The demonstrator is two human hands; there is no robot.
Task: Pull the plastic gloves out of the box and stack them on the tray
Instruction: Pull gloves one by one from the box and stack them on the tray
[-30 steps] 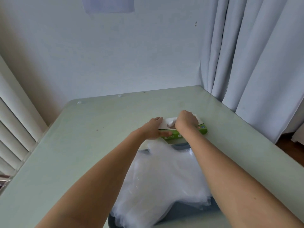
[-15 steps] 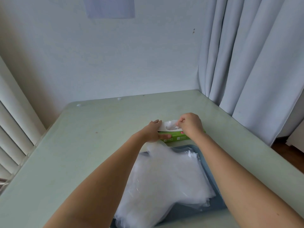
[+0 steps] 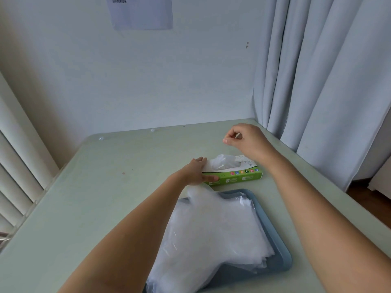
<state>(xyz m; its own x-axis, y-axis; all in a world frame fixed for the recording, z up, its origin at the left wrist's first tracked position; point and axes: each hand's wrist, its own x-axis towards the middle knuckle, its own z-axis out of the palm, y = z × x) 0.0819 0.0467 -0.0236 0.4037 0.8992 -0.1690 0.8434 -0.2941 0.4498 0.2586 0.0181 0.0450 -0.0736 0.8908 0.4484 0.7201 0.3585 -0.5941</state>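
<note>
Green box (image 3: 237, 177), left end gripped by left hand (image 3: 195, 171); right hand (image 3: 243, 138) curled above (pinching anything? unclear), tray (image 3: 284, 258) just nearer.

On the table (image 3: 105, 197), box (image 3: 239, 177) behind tray (image 3: 282, 249); gloves (image 3: 211, 229) stacked on tray.

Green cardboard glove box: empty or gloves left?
Not empty: crumpled clear plastic glove bulges from the top opening of the green cardboard box.

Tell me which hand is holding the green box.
The left hand, which grips the green box at its left end; the right hand is raised above it, apart.
</note>
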